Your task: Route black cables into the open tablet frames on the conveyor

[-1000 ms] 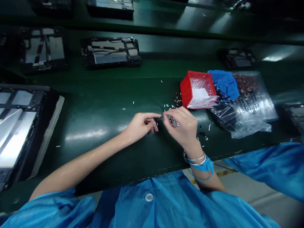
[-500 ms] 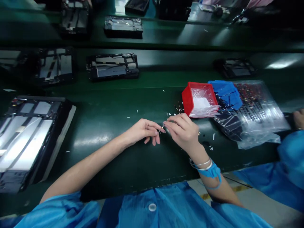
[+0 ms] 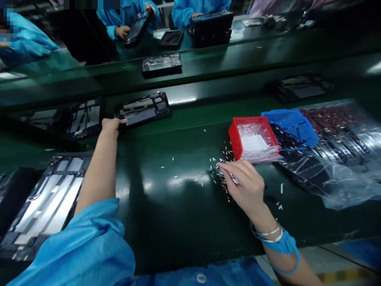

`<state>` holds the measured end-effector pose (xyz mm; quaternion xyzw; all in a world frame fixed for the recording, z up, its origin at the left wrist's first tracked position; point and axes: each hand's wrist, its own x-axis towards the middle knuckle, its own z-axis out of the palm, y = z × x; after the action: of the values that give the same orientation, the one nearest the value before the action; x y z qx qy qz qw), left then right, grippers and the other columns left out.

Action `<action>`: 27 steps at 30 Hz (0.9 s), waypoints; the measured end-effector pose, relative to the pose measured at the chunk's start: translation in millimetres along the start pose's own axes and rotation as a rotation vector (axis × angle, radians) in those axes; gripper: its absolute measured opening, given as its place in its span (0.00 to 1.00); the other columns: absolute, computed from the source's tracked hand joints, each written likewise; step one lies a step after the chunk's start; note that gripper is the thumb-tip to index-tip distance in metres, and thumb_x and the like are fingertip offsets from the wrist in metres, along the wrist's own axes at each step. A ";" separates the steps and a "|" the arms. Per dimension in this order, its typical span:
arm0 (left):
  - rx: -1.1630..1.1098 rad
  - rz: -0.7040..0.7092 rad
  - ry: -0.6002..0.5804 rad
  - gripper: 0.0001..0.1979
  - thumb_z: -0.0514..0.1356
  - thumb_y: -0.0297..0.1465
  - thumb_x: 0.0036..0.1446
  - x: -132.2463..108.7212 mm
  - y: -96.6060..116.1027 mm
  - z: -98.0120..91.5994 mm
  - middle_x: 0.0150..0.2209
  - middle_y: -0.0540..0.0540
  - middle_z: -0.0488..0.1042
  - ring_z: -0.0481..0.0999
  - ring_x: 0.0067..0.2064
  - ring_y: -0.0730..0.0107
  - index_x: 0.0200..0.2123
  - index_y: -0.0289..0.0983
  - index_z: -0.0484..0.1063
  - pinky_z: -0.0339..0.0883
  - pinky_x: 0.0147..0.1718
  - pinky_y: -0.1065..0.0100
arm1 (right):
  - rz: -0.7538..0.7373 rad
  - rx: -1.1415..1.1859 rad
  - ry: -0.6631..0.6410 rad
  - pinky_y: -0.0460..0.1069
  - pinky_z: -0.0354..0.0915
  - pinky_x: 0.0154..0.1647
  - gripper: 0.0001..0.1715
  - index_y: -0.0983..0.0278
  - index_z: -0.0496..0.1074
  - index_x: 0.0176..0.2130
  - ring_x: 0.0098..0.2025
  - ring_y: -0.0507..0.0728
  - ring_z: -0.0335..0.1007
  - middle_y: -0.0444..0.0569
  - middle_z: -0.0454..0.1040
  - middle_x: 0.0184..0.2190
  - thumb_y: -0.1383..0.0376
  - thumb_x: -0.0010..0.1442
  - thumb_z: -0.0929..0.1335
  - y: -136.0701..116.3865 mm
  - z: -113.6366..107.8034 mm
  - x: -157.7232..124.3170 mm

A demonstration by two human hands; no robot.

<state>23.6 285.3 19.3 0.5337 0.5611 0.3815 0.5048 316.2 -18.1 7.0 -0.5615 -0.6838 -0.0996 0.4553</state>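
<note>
My left hand [image 3: 110,124] reaches far forward and grips the near left corner of a black open device frame [image 3: 145,110] lying on the green conveyor belt. My right hand [image 3: 244,184] stays near the front of the green bench, fingers pinched on a small bundle of thin metal-tipped wires [image 3: 233,178]. Small white and dark bits [image 3: 216,165] lie scattered on the bench just left of that hand. A red bin [image 3: 253,138] lined with clear plastic stands just beyond it.
A large open device [image 3: 44,202] lies at my left. More frames [image 3: 83,117] ride the belt, and one frame [image 3: 162,63] sits on the far belt. Blue trays [image 3: 290,123] and clear plastic bags of parts [image 3: 336,151] fill the right. People in blue coats [image 3: 127,16] work across the line.
My left hand left the right hand and stretched forward to the device frame on the belt. My right hand stayed near the bench with the wires. The view tilted up.
</note>
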 end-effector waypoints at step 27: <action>-0.610 -0.690 -0.939 0.17 0.67 0.35 0.51 -374.9 -69.6 91.7 0.47 0.36 0.77 0.76 0.51 0.56 0.44 0.34 0.78 0.72 0.43 0.67 | 0.731 0.853 -0.546 0.45 0.65 0.26 0.10 0.65 0.72 0.28 0.28 0.50 0.70 0.44 0.75 0.26 0.66 0.44 0.74 -49.8 33.9 7.6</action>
<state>68.3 -103.5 -6.6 0.2655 0.2868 0.0663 0.9181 256.5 -8.4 12.1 -0.5330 -0.5187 0.4916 0.4531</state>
